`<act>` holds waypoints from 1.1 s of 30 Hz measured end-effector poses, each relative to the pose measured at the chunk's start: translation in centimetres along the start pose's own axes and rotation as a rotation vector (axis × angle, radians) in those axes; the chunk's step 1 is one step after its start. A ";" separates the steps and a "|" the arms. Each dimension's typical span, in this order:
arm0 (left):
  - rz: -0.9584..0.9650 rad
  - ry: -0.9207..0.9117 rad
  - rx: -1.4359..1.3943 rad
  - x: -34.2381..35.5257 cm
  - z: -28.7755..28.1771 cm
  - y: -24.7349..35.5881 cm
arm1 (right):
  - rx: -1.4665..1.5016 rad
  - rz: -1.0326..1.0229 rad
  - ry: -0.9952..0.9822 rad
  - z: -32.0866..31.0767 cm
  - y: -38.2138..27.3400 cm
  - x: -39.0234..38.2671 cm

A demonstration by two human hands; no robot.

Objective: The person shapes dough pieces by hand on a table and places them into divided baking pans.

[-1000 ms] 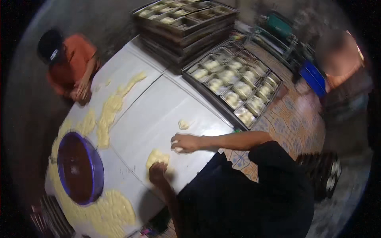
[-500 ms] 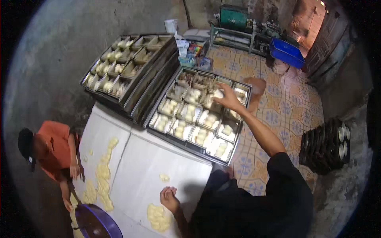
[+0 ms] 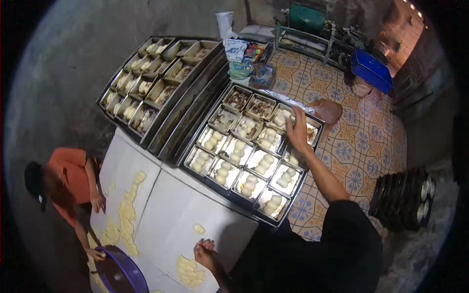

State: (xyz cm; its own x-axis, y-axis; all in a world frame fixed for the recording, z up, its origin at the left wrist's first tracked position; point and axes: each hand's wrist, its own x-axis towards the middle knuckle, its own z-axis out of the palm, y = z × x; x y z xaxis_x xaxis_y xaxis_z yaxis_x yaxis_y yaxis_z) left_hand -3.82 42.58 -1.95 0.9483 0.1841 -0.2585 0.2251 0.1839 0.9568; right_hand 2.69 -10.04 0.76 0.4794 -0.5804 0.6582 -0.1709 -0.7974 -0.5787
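White table (image 3: 161,215) fills the lower left of the frame; dough strips lie along its left edge, near the co-worker in orange (image 3: 68,183), probably within that person's reach. Big tray of loaf tins (image 3: 251,156) sits centre frame, tins packed edge to edge, most loaded with rows of dough balls. Second tin tray (image 3: 156,78) is stacked upper left. Right hand (image 3: 297,131) is stretched over a tin in the tray's far right part, fingers curled down into it; whether they hold dough, cannot tell. Left hand (image 3: 205,254) rests on the table at bottom centre, fingers spread flat, gripping nothing, just beside a cluster of cut dough pieces (image 3: 189,272).
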 end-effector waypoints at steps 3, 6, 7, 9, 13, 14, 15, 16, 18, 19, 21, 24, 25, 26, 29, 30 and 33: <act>0.073 0.182 0.025 0.5 -0.8 0.5 | 0.356 0.213 -0.282 -1.0 -10.7 -2.6; 0.112 0.015 -0.120 2.4 -2.7 0.6 | 0.629 0.048 -0.812 -0.1 -18.8 -9.2; 0.082 0.103 -0.071 2.5 -2.0 1.2 | 0.706 -0.064 -0.998 1.0 -21.1 -11.5; 0.160 0.121 -0.047 1.6 -1.3 3.1 | 0.688 -0.292 -1.167 3.1 -25.6 -15.2; 0.462 0.138 0.213 0.0 -6.2 1.8 | 0.432 -0.593 -1.225 7.7 -30.8 -22.4; 0.353 0.195 0.027 -1.0 -7.8 2.0 | 0.462 -0.739 -1.207 9.4 -31.1 -24.8; 0.358 0.230 0.004 -1.0 -9.3 0.6 | 0.464 -0.779 -1.224 9.0 -32.1 -25.0; 0.526 0.101 0.087 -0.4 -10.8 -1.2 | 0.572 -0.535 -1.378 8.5 -33.0 -25.1; 0.223 0.159 0.005 -3.1 -7.9 4.1 | 0.863 -0.202 -1.398 7.2 -34.9 -25.2; 0.262 0.192 0.072 -3.7 -9.5 4.6 | 0.925 -0.155 -1.433 5.2 -38.0 -25.2; 0.267 0.192 0.105 -4.6 -9.7 7.6 | 0.985 -0.093 -1.521 3.0 -41.0 -25.9; 0.468 0.271 0.076 -4.4 -10.7 7.9 | 0.957 -0.057 -1.436 -0.2 -45.7 -27.4; 0.467 0.283 0.076 -4.7 -11.8 7.9 | 0.936 -0.076 -1.451 -0.1 -46.4 -28.4; 0.352 0.288 0.017 -4.8 -12.5 8.1 | 0.936 -0.077 -1.455 0.5 -46.8 -29.0; 0.264 0.310 -0.039 -4.9 -15.1 8.1 | 1.108 -0.094 -1.375 1.7 -49.5 -30.0; 0.215 0.169 -0.422 -4.6 -15.5 8.1 | 1.099 -0.279 -1.373 1.2 -50.4 -30.4; -0.075 0.003 -1.032 -4.6 -17.7 8.8 | 1.077 -0.353 -1.487 1.8 -50.7 -33.2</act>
State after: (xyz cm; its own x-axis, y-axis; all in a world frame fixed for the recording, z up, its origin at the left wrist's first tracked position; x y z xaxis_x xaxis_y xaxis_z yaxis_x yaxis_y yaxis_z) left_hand -10.17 60.46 5.34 0.9387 0.1403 -0.3148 -0.0191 0.9331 0.3590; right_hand -2.99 49.96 7.42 0.7301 0.6405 0.2382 0.3533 -0.0554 -0.9339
